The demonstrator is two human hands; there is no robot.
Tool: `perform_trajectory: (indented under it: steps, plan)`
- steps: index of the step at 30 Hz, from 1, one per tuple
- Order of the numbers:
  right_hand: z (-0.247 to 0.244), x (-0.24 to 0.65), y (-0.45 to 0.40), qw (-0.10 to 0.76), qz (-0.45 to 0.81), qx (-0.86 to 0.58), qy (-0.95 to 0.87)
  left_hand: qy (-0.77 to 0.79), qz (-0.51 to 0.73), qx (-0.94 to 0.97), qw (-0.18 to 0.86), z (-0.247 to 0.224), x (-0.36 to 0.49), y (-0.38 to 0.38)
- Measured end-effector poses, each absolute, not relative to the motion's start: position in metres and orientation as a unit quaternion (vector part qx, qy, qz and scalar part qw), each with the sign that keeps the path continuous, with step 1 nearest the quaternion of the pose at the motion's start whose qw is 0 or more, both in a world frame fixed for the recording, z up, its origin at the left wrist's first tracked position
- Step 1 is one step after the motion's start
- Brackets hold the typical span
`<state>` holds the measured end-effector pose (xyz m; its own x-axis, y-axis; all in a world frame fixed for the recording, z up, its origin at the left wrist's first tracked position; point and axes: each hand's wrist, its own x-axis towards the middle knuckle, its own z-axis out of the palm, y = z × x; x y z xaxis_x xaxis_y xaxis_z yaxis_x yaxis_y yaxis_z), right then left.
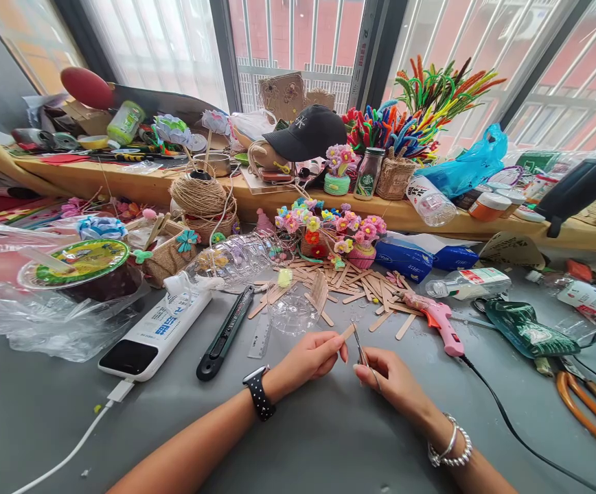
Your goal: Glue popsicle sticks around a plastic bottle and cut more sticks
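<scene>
Between the fingertips of my left hand is a wooden craft stick, its free end pointing up and right. My right hand is closed on a small pair of metal scissors, whose blades meet the end of that stick. Beyond my hands, a clear plastic bottle bottom stands with several craft sticks leaning at its right side. Loose craft sticks lie in a heap behind it. To the left of the bottle bottom lies a clear ruler.
A box cutter and a white power bank with its cable lie at left. On the right rests a pink glue gun, its black cord running toward the front edge. Orange-handled scissors lie far right. A crowded wooden ledge spans the back.
</scene>
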<state>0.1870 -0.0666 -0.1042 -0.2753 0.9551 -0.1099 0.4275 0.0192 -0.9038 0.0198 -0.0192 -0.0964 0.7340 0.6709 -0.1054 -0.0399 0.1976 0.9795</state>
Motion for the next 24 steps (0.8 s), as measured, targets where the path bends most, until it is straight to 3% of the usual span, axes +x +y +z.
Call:
perform_trajectory:
  steps: [24]
  plan:
    - [-0.1016, 0.1869, -0.0662, 0.284, 0.472, -0.522, -0.651, 0.262, 0.247, 0.586, 0.726, -0.0968, 0.0189, -0.0194]
